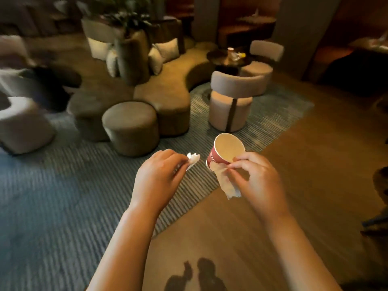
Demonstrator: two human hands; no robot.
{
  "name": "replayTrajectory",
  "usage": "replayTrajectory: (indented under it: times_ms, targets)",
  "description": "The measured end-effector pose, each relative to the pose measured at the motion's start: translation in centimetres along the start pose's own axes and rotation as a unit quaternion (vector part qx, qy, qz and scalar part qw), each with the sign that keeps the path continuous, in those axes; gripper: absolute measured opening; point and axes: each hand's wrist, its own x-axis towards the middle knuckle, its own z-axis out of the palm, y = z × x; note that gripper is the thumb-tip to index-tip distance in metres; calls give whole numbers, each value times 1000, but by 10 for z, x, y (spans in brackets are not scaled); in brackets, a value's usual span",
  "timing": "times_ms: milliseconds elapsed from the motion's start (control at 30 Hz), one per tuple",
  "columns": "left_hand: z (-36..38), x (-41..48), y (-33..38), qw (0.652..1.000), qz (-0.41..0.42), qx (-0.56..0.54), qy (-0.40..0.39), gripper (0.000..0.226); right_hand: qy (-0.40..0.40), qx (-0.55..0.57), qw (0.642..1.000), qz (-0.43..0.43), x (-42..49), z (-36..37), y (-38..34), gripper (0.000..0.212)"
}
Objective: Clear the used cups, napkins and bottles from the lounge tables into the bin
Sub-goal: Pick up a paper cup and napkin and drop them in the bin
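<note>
Tilted red paper cup (230,147), crumpled napkin (193,159) alongside

Left hand (159,175) pinches a crumpled napkin (193,160); right hand (255,177) grips a red cup (225,151) (tilted).

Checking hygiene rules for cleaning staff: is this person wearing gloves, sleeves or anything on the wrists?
No. The left hand and right hand are bare, without gloves. Both forearms are uncovered to the frame's lower edge; no sleeve, watch or bracelet shows. Rings are too blurred to tell.
</note>
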Motion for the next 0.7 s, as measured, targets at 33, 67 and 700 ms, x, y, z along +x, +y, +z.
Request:
replayTrajectory:
  times_ms: [33,67,700]
  targets:
    - [-14,2,-27,1000,-14,16,14,11,-11,11,1000,-14,17,23,-20,12]
    - [-29,2,-54,999,-29,33,25,11,-24,20,999,-30,32,46,-39,13]
    - [-177,-39,-362,907,-333,203,158,12,-206,152,922,-291,208,353,-283,18]
